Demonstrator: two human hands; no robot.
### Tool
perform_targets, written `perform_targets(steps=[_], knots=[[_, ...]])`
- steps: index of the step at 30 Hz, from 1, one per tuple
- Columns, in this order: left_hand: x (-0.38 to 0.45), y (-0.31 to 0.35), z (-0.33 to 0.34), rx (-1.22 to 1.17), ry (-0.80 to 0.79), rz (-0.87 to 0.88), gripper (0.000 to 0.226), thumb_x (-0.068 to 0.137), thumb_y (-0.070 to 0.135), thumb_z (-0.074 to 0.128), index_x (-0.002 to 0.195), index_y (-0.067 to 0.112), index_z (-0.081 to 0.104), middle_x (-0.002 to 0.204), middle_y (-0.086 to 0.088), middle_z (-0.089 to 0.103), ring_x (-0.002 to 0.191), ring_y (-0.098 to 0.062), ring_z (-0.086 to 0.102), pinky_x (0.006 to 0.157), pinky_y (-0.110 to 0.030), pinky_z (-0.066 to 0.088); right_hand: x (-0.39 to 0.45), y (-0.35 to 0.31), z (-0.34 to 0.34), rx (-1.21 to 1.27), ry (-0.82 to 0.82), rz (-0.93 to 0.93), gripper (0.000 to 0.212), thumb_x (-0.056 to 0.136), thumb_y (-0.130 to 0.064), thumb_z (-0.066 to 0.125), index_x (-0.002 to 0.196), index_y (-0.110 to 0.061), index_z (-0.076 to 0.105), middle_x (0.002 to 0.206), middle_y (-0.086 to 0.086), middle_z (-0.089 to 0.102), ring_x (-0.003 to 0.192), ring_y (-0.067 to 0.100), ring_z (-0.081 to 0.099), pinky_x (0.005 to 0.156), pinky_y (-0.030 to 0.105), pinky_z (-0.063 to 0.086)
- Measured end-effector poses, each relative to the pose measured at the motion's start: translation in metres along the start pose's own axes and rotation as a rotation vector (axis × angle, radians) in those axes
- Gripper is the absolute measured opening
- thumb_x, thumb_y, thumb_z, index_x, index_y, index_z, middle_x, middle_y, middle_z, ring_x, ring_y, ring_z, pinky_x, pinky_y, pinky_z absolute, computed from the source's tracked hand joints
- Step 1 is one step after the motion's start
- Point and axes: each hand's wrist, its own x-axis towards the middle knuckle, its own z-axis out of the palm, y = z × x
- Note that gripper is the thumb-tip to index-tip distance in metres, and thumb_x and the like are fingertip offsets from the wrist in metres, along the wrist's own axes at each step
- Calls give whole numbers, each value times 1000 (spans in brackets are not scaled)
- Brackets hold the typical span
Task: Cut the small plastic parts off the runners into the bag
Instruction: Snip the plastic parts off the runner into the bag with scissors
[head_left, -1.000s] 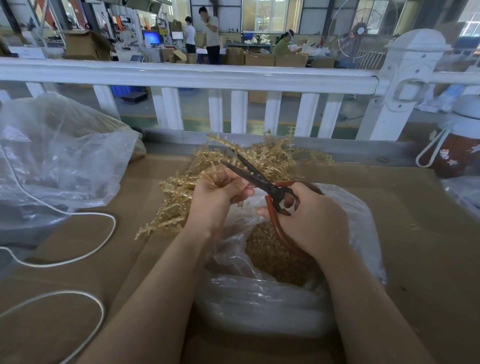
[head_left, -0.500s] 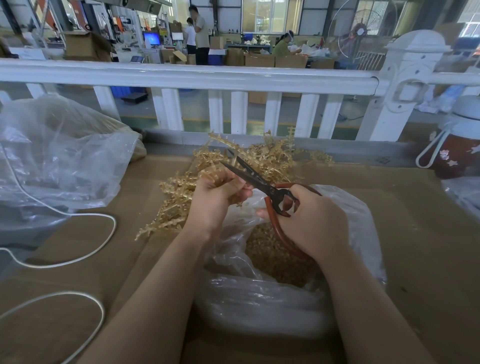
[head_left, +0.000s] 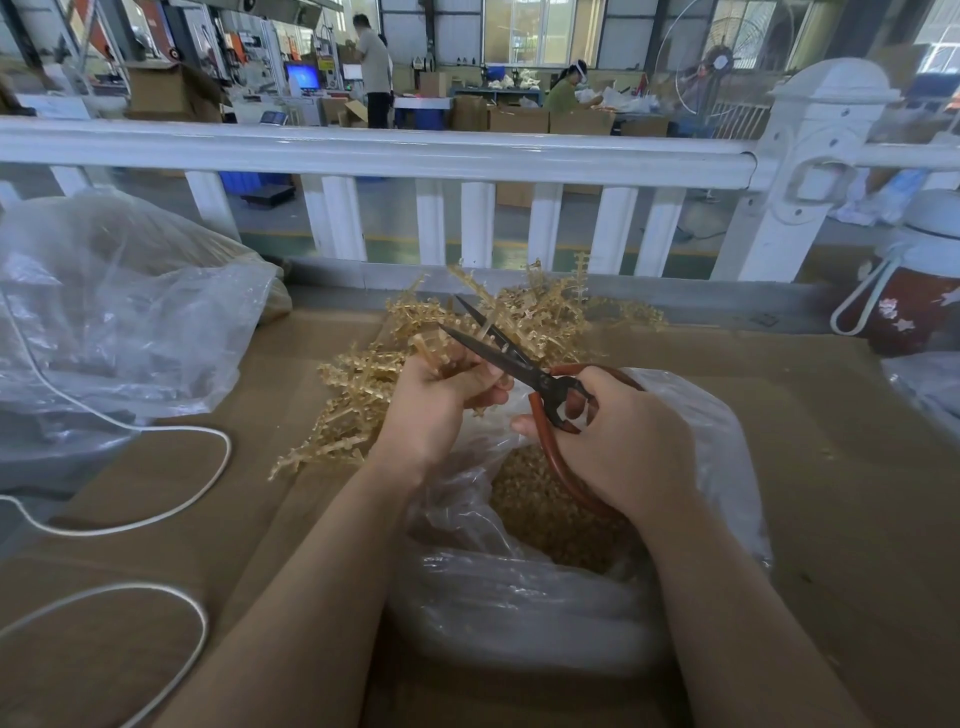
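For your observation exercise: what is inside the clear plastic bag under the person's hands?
The clear bag holds a heap of small tan cut parts. The right hand and scissors cover some, and the bag's bottom is hidden.

a heap of pale golden runners (head_left: 519, 322) is lying toward the table's far edge. one runner (head_left: 431, 353) is sitting between open scissors (head_left: 498, 353) blades. a clear bag (head_left: 519, 587) of cut parts (head_left: 540, 514) is slumping at the near edge.
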Motion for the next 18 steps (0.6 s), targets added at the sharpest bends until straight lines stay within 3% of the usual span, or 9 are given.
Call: perform_targets(steps=[4,9,14,18], knots=[[1,0,0,-38,-11,-9,22,93,-7,57,80,7,67,73,-5,70,70,-18,66,73,-29,53,0,2,2,-31,-8,-1,50,72,-88,52,81,-39,54,65,-24,51,60,-8,45,52,10,27],[2,-1,0,-58,-16,-19,20,95,-3,55,79,2,66,73,-7,69,68,-15,65,69,-24,53,0,3,4,-21,2,10,71,63,-99,32,81,-36,59,66,-23,54,60,-6,48,51,11,29],[1,-2,1,-74,39,-16,22,100,9,55,82,11,69,74,-6,69,65,-17,63,66,-27,52,-1,2,4,13,12,5,58,65,-94,41,74,-39,51,62,-22,51,57,-4,48,50,13,29],[2,0,1,-118,137,-44,13,98,9,58,94,3,68,70,-5,67,62,-17,60,62,-25,50,-1,1,3,1,32,-11,55,66,-96,35,77,-44,48,62,-26,48,57,-9,45,51,9,25]])
